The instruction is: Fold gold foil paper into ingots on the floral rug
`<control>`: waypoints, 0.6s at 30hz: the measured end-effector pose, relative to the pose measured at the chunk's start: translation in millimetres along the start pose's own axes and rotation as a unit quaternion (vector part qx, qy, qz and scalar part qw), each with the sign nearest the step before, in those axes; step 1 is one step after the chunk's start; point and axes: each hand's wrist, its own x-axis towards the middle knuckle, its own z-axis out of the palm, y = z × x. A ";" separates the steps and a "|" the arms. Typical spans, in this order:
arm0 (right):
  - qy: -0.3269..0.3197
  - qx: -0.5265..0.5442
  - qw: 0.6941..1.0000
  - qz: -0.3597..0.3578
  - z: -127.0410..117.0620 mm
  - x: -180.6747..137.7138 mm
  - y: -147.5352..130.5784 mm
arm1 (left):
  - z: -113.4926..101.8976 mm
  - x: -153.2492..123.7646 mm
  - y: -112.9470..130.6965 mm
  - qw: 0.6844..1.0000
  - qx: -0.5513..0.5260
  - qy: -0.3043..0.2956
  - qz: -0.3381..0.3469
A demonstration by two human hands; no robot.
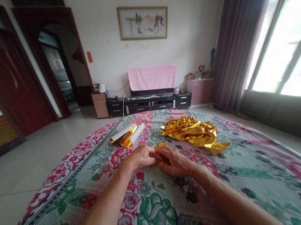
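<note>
My left hand (140,157) and my right hand (177,163) meet at the middle of a floral cloth (153,212). Both pinch a small piece of gold foil paper (161,156) between their fingertips, fingers curled and pressed together. Most of that piece is hidden by the fingers. Just beyond my right hand lies a heap of folded gold foil pieces (193,133). Beyond my left hand lie rolled gold foil sheets with white backs (127,134).
The floral cloth covers a wide low surface over a tiled floor (26,165). A dark TV cabinet (151,103) with a pink cover stands at the far wall. A dark padded edge (294,118) and big window run along the right. Dark wooden doors stand at left.
</note>
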 end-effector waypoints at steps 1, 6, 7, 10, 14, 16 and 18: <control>0.001 0.002 1.000 0.001 -0.1 0.1 -0.1 | 0.2 -0.1 0.0 1.000 -0.001 0.001 0.001; 0.003 0.004 1.000 0.007 -0.4 0.1 -0.5 | 1.6 -0.1 -0.9 1.000 -0.009 0.002 0.011; 0.003 0.004 1.000 0.008 -0.4 0.0 -0.4 | 1.9 0.1 -1.3 1.000 -0.011 0.002 0.013; 0.006 0.003 1.000 0.011 0.0 -0.4 -0.5 | 2.8 0.4 -2.0 1.000 -0.013 0.003 0.017; 0.008 0.002 1.000 0.011 -0.1 -0.7 -1.2 | 3.5 0.4 -2.1 1.000 -0.009 0.011 0.014; 0.006 0.000 1.000 0.015 -0.2 -0.7 -1.4 | 3.8 0.7 -2.3 1.000 -0.006 0.014 0.014; 0.005 0.001 1.000 0.017 -0.2 -0.7 -1.1 | 4.1 1.3 -2.7 1.000 -0.004 0.014 0.015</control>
